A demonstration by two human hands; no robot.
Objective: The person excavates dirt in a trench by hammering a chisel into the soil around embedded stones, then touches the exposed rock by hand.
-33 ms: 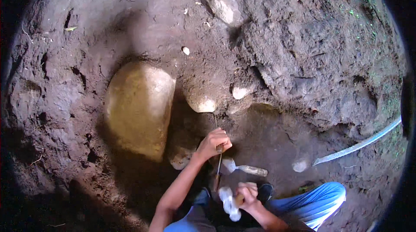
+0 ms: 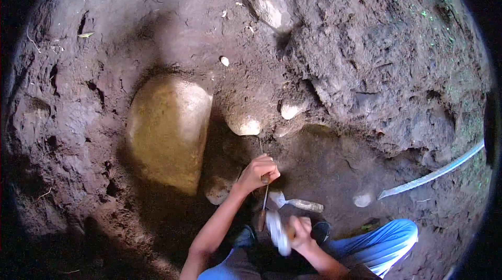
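My left hand (image 2: 256, 174) is closed around a thin metal pick-like tool (image 2: 261, 146). Its slim shaft points away from me at the soil below a rounded pale stone (image 2: 246, 125); the butt of its handle shows below my fist. My right hand (image 2: 302, 233) grips the short yellowish handle of a hammer, whose silvery head (image 2: 277, 233) is smeared by motion, nearer me than my left fist. Between the hands lies a slender tool with a brown handle (image 2: 262, 220). Beside it rests a trowel (image 2: 306, 205) with a worn handle.
A large smooth yellowish stone (image 2: 167, 133) is set in the earth on the left. Smaller stones (image 2: 291, 110) stick out of the rough soil wall ahead. At right, a pale strap-like strip (image 2: 434, 176) runs to a stone (image 2: 362, 199). My bent knee (image 2: 392, 241) is at lower right.
The hammer head has shifted slightly up and blurred, with my right hand moving a little. My left hand and its tool stay in place.
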